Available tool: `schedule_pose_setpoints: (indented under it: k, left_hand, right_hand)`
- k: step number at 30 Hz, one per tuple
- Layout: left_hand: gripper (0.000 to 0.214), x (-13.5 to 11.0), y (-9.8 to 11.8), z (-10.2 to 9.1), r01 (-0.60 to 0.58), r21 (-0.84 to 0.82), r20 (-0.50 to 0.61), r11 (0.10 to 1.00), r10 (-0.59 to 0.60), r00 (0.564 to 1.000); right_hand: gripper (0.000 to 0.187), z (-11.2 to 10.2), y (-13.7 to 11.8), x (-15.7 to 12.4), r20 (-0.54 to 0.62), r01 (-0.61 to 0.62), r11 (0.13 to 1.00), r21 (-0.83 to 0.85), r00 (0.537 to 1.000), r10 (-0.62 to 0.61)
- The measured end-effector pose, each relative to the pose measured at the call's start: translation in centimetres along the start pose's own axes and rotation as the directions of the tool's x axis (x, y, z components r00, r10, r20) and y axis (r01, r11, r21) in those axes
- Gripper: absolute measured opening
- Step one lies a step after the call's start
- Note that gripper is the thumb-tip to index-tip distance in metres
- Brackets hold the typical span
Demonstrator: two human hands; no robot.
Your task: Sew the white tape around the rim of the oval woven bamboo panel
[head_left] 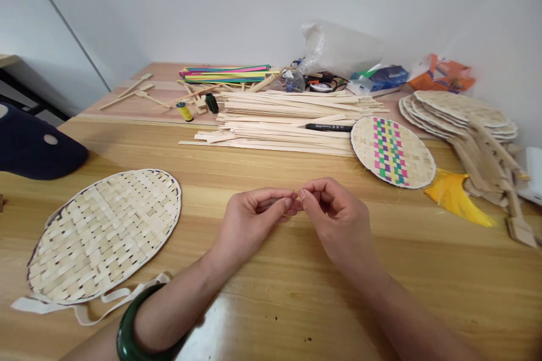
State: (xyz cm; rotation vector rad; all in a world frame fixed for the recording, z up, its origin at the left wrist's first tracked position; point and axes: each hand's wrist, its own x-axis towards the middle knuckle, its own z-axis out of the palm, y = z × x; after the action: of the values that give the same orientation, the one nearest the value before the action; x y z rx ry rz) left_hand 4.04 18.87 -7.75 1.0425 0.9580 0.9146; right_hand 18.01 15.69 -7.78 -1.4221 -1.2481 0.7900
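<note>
My left hand (260, 217) and my right hand (334, 214) meet over the middle of the wooden table, thumb and fingers of each pinched together. Their fingertips nearly touch; whatever lies between them is too small to make out. To the left lies an oval woven fan panel (105, 231) of pale strips with a bound edge. A white ribbon (122, 296) trails from its lower side onto the table. At the upper right rests a round woven fan (392, 152) with pink, green and purple checks, a yellow tassel (457, 197) beside it.
Pale strips (292, 107) lie stacked at the back with a black marker (328, 127) on them. Nearby are a yellow thread spool (184, 111), a dark spool (212, 103) and coloured strips (228, 73). Stacked fans (461, 107) stand right, a navy cap (38, 144) left.
</note>
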Motion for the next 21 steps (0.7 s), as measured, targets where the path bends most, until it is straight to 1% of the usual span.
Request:
schedule_pose_setpoints:
  k: [11,15,21]
  left_hand:
    - [0.016,0.07,0.02,-0.01,-0.001,0.021,0.001,1.0,0.001,1.0]
    - [0.015,0.03,0.14,0.08,0.006,0.009,-0.004,1.0,-0.006,1.0]
    - [0.016,-0.03,0.15,0.11,0.014,0.013,-0.023,1.0,-0.013,1.0]
  right_hand:
    - [0.011,0.13,-0.11,0.05,0.0,-0.027,0.999,0.036,1.0,0.027]
    - [0.01,0.03,-0.06,0.02,0.01,0.007,1.0,0.007,1.0,-0.007]
    - [0.01,0.04,-0.45,0.02,-0.043,0.006,1.0,-0.018,0.999,-0.007]
